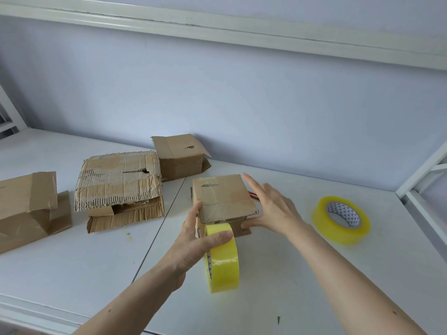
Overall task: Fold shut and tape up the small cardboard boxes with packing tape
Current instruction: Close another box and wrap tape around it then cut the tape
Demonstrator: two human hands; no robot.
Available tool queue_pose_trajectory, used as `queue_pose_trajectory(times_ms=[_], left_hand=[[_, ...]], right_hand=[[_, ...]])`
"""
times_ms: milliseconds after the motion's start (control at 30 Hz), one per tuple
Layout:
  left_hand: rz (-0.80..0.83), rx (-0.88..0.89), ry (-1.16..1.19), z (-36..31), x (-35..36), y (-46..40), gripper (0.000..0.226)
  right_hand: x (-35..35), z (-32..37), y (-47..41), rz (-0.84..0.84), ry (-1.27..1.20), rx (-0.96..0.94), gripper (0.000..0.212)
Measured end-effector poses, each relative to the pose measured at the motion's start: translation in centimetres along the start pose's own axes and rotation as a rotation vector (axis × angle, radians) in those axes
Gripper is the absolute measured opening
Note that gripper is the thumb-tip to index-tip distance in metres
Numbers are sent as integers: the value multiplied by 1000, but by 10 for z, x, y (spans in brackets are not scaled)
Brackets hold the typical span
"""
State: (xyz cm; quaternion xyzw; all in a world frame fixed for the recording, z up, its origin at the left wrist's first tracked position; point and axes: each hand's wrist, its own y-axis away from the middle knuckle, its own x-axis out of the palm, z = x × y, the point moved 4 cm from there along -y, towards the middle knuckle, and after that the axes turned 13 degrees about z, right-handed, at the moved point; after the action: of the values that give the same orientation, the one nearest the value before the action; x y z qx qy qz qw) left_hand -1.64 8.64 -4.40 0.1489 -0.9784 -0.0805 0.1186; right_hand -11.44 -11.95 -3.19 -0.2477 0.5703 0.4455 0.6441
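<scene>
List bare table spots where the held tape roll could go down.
Free: near table between the forearms; front left, below the torn box; strip between small box and spare roll. Crowded: back left, three boxes packed together.

Bare tabletop [278,274] runs along the lower frame; boxes [118,187] crowd the left, a tape roll [341,220] sits right.

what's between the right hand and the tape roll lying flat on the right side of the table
Nothing: in the head view only bare white table separates the right hand, resting against the small box, from the flat tape roll.
</scene>
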Motion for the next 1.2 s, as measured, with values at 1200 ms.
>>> queue_pose_trajectory(times_ms=[1200], left_hand=[[-99, -73, 375, 6, 6, -6, 128]], right_hand=[[-2, 28, -10, 68, 388, -235, 115]])
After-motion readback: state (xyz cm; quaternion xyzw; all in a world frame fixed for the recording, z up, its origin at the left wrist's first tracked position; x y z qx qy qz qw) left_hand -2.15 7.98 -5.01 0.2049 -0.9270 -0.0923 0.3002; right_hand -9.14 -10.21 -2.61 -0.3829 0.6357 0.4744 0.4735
